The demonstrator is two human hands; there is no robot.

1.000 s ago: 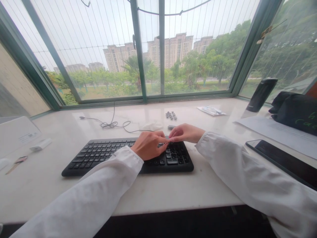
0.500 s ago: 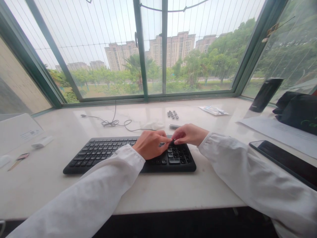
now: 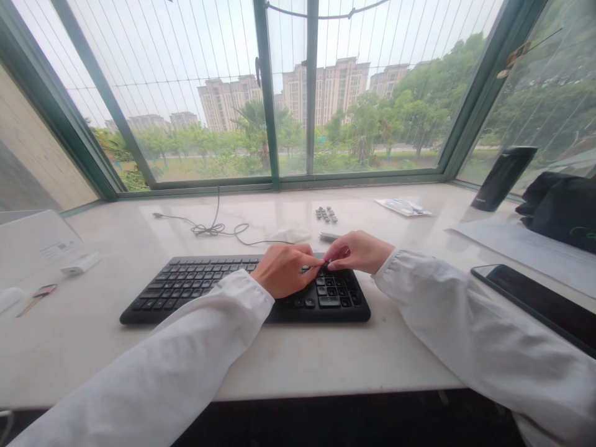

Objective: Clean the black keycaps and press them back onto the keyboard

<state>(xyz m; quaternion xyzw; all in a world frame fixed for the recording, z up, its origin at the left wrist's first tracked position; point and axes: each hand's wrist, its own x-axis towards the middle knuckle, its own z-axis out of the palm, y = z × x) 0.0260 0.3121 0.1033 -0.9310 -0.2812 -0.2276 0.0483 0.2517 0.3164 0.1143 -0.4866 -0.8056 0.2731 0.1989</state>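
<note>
A black keyboard lies on the pale counter, and some sockets in its number pad look bare of caps. My left hand rests over its right half, fingers closed and tips pointing right. From the other side my right hand reaches in with thumb and fingers pinched. The fingertips of both hands meet over the upper number pad at a small dark keycap, mostly covered by them. Whatever lies under the left palm is hidden. Several loose keycaps sit in a cluster behind the keyboard.
Behind the hands lies a short grey tool, partly hidden, with a cable further left. A phone, paper, black bottle and clear packet are on the right. At left are a key and white adapter.
The view has shifted very slightly. Both hands stay at the same spot on the number pad, with barely any finger movement visible.
</note>
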